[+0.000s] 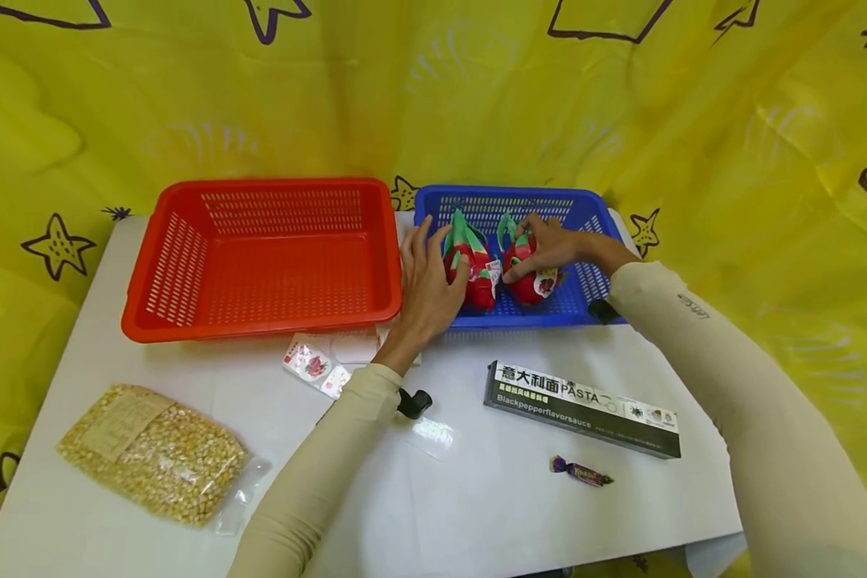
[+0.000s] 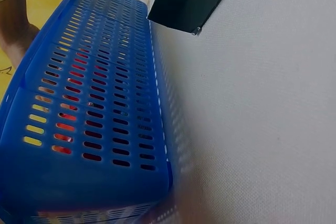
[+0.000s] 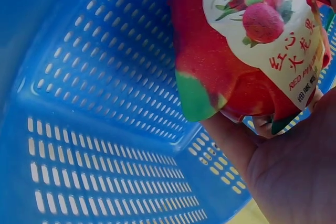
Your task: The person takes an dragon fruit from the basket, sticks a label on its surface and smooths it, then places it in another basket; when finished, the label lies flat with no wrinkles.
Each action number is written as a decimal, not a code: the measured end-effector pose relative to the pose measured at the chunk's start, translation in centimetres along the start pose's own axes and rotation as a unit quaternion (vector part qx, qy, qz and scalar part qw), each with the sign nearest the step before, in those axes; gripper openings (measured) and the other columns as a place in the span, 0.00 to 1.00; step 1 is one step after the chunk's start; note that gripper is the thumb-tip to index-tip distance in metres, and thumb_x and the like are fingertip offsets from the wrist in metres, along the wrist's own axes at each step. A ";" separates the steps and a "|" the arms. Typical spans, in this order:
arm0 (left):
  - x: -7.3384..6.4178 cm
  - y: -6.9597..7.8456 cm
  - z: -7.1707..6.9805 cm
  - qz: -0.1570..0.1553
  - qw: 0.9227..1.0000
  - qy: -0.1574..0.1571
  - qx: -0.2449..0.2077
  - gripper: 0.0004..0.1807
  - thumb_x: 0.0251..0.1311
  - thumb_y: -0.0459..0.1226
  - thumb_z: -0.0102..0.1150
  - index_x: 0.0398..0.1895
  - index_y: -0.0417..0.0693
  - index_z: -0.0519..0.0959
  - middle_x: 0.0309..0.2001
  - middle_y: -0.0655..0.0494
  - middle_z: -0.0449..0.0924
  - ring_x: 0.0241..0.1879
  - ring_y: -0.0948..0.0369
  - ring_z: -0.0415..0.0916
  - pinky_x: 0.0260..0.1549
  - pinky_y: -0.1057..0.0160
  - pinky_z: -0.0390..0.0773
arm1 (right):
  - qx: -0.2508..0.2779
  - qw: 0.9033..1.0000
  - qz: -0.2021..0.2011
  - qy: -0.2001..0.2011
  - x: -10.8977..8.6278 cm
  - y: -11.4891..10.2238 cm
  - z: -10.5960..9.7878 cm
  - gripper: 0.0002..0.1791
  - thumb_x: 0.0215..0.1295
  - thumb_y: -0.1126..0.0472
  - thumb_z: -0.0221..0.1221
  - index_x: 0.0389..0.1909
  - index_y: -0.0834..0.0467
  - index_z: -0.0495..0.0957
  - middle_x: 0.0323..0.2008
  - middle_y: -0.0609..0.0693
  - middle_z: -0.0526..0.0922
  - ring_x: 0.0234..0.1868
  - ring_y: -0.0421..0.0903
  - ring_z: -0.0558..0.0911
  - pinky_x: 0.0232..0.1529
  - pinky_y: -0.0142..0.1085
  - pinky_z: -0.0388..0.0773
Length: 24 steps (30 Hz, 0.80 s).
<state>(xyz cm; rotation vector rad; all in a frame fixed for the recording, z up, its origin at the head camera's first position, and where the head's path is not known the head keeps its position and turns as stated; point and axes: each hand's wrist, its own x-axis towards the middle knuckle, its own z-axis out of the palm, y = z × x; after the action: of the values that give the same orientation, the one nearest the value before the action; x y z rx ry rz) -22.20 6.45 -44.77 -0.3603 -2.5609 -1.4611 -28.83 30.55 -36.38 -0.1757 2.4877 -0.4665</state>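
Note:
Two red dragon fruits with green leaf tips lie in a blue slotted basket (image 1: 506, 319). My left hand (image 1: 429, 281) reaches over the basket's left front rim and grips the left dragon fruit (image 1: 480, 277), thumb and fingertips against it. Around the right dragon fruit (image 1: 523, 265), my right hand (image 1: 552, 245) curls its thumb and fingers. Seen close in the right wrist view, that fruit (image 3: 210, 51) bears a white label with a fruit picture. Red shows through the slots of the basket's outer wall (image 2: 89, 103) in the left wrist view; my left fingers are hidden there.
A red slotted basket (image 1: 289, 325) stands left of the blue one. On the white table (image 1: 433, 514) lie a bag of corn kernels (image 1: 159, 453), a pasta box (image 1: 581, 409), a wrapped candy (image 1: 581, 471) and a label card (image 1: 314, 365). A yellow patterned cloth (image 1: 347, 96) hangs behind.

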 end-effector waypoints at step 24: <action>0.8 0.7 1.5 0.080 0.994 -0.076 0.022 0.32 0.79 0.45 0.53 0.81 0.48 0.61 0.85 0.47 0.46 0.83 0.48 0.40 0.78 0.41 0.60 | 0.119 0.983 0.044 0.130 -5.9 3.8 3.8 0.59 0.66 0.41 0.69 0.84 0.56 0.43 0.77 0.68 0.57 0.70 0.65 0.70 0.70 0.61 0.73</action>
<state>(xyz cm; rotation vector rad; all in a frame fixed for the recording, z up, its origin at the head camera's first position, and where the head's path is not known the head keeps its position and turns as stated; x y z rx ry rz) -22.79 8.18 -44.74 -0.6769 -2.6053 -1.3671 -21.89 34.38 -37.53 0.0970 2.6502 -0.7864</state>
